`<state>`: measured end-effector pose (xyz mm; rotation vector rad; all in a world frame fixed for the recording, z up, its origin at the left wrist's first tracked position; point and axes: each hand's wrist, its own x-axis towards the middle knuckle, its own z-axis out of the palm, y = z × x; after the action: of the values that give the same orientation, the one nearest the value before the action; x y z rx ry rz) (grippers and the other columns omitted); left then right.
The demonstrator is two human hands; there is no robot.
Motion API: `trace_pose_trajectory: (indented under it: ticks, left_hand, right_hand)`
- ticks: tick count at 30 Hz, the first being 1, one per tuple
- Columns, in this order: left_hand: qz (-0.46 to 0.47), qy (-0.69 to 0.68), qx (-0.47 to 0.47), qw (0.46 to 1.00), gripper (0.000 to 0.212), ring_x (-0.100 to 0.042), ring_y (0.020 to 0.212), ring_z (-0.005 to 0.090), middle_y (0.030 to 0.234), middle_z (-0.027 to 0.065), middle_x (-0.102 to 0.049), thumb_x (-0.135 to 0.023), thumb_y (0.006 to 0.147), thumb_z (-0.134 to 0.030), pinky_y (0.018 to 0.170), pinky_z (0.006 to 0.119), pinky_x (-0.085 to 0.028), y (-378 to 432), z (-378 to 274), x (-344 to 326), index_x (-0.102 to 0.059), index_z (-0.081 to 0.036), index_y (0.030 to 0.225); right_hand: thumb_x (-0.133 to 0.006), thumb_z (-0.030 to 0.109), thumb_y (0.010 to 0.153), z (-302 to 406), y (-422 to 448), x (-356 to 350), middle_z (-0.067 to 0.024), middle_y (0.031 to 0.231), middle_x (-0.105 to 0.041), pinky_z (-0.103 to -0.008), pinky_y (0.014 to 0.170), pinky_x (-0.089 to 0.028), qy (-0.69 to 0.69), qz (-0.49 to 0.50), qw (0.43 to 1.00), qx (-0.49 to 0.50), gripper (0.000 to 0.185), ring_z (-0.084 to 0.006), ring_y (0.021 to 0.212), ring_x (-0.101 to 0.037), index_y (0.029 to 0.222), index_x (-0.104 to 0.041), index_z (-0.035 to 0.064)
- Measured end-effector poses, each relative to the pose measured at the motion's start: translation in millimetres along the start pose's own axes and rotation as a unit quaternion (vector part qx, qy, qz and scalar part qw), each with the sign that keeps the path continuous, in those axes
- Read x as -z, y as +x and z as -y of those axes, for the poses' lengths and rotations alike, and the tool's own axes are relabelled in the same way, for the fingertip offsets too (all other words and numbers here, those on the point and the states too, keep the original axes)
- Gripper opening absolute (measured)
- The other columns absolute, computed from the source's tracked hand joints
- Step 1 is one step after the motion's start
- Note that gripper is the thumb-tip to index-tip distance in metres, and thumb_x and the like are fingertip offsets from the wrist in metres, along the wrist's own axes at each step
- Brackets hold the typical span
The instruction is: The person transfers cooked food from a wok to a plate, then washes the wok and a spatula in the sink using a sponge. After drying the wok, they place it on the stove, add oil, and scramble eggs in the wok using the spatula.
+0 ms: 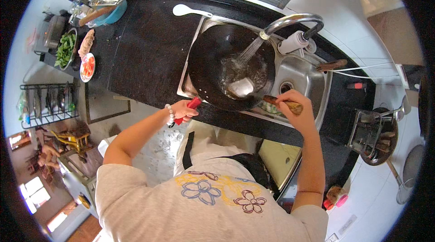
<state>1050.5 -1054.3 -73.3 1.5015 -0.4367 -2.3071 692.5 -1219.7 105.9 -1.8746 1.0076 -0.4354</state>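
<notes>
A large dark wok rests over the steel double sink with water pooled in its bottom. My left hand, with a beaded bracelet at the wrist, grips the wok's red handle at the near left. In my right hand is the wooden handle of a wok spatula, whose metal blade lies in the water. From the chrome faucet a spray of water falls into the wok. Part of a green-and-white item shows in the sink beneath the wok's right edge.
The right sink basin has a drain. A white rice paddle lies behind the wok on the black counter. Far left are a bowl of green leaves, a plate of cut red food and a blue basin. A utensil rack stands right.
</notes>
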Motion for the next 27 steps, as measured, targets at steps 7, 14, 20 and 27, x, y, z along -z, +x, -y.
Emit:
trace_pose_trajectory:
  ticks: [7,14,20,27]
  left_hand:
    - [-0.118,0.157,-0.020,0.980,0.022,-0.045,0.044,0.0109,0.058,0.0009,-0.047,-0.065,0.078,-0.007,0.041,0.028,-0.038,-48,-31,-14,-0.043,-0.008,0.084]
    - [-0.304,0.362,-0.125,0.872,0.022,-0.053,0.052,0.0215,0.061,0.0086,-0.053,-0.065,0.076,-0.014,0.050,0.036,-0.042,-80,-47,-32,-0.050,-0.004,0.087]
    - [-0.422,0.485,-0.198,0.740,0.030,-0.058,0.070,0.0395,0.072,0.0197,-0.059,-0.066,0.073,-0.021,0.063,0.045,-0.044,-83,-33,-26,-0.055,-0.003,0.094]
    - [-0.436,0.371,-0.253,0.780,0.031,-0.058,0.066,0.0352,0.069,0.0172,-0.058,-0.067,0.073,-0.019,0.063,0.042,-0.044,-76,-13,-25,-0.056,-0.002,0.097]
  right_hand:
    - [-0.063,0.002,0.076,-19,-23,2,-0.0109,0.086,-0.063,-0.0288,0.075,-0.046,0.101,-0.065,0.992,-0.024,0.009,-0.0191,0.080,-0.061,0.085,-0.064,-0.0012]
    - [-0.064,0.002,0.076,-53,-25,-36,-0.0112,0.103,-0.062,-0.0330,0.081,-0.049,0.026,-0.133,0.990,0.041,0.014,-0.0283,0.093,-0.062,0.090,-0.064,0.0027]
    - [-0.065,0.003,0.075,-56,-34,-38,-0.0096,0.108,-0.062,-0.0345,0.080,-0.051,-0.023,-0.114,0.993,0.032,0.016,-0.0318,0.096,-0.061,0.090,-0.062,0.0061]
    - [-0.066,-0.001,0.065,-47,-33,-25,-0.0083,0.117,-0.059,-0.0372,0.082,-0.052,-0.137,-0.016,0.982,0.125,0.024,-0.0345,0.107,-0.056,0.087,-0.060,0.0068]
